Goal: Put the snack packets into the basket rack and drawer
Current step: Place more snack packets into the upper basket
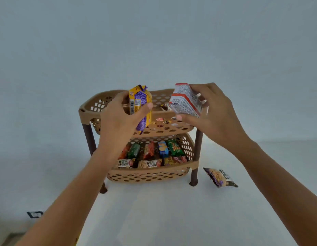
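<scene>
- The landmark here is a tan two-tier plastic basket rack (172, 129) with perforated walls and dark brown legs, standing on a white surface (163, 210) in front of a pale wall.
- The left hand (118, 119) is raised in front of the rack's upper tier, on its left side. Its fingers and thumb are curled around a yellow-and-purple snack packet (140, 105), which stands roughly upright with its crimped top end uppermost; the thumb presses across the packet's front, and the other fingers go behind it, out of sight.
- The right hand (214, 112) is raised over the right side of the upper tier. It pinches a white-and-red snack packet (187, 101), tilted so that its printed back faces the camera; the thumb lies under the lower edge and the fingers wrap over the top and far side.
- The two held packets are apart from each other, both at the height of the upper tier's rim.
- Inside the upper tier, small wrapped items show through the holes of its front wall; what they are is too small to tell.
- The lower tier of the rack holds a row of packets (154, 153) in orange, green, red and blue, leaning side by side, with several flatter packets lying along the front.
- A purple peanut packet (219, 177) lies flat on the white surface, just right of the rack's front right leg and not touching it.
</scene>
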